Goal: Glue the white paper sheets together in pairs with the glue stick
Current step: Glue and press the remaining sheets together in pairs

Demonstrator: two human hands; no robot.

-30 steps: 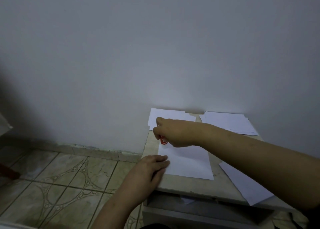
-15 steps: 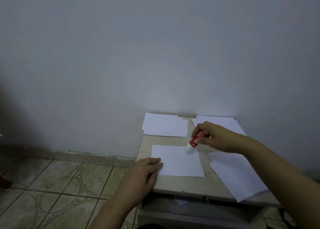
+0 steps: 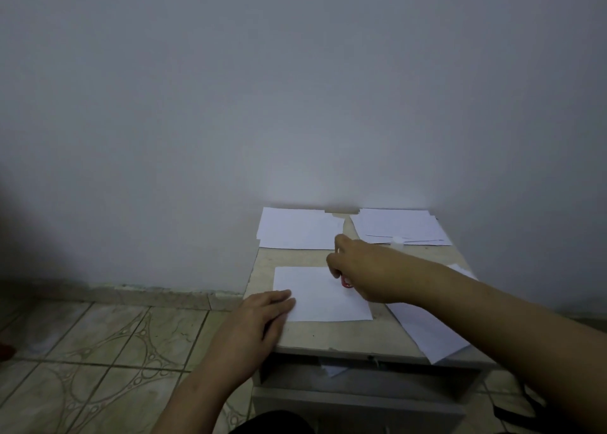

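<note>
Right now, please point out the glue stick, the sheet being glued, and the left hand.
glue stick (image 3: 346, 282), head view, red body below the fingers.
sheet being glued (image 3: 320, 297), head view, its bare middle.
left hand (image 3: 262, 318), head view, back of hand.

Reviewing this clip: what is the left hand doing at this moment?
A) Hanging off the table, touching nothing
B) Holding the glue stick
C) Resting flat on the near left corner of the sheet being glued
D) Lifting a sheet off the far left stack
C: the left hand lies with straight fingers on the near left corner of the middle sheet, while the right hand grips the red glue stick over that sheet.
</note>
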